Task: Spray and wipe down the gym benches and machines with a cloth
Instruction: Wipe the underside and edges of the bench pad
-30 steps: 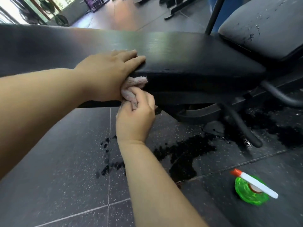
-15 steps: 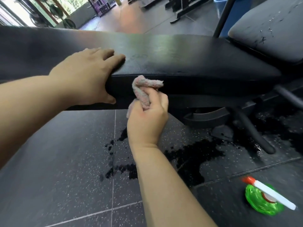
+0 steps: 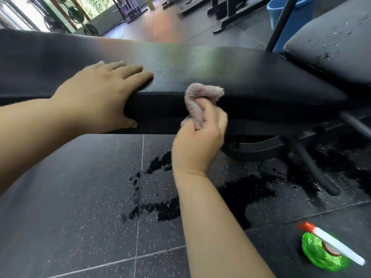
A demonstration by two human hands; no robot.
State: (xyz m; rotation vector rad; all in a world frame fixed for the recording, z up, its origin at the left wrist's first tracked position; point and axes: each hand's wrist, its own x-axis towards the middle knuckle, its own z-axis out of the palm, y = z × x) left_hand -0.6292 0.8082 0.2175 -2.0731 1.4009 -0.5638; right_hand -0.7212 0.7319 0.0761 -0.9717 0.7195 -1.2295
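Two bare hands work at a black gym bench [image 3: 251,73]: the left hand [image 3: 100,93] lies flat, fingers straight, over the pad's near edge, while the right hand [image 3: 198,143] pinches a bunched pink cloth [image 3: 197,101] against its side. A green spray bottle [image 3: 325,251] stands on the wet-patched floor [image 3: 80,197].

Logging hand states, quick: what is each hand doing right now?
Left hand: open, resting flat on the bench.
Right hand: closed, gripping the cloth against the bench's side edge.
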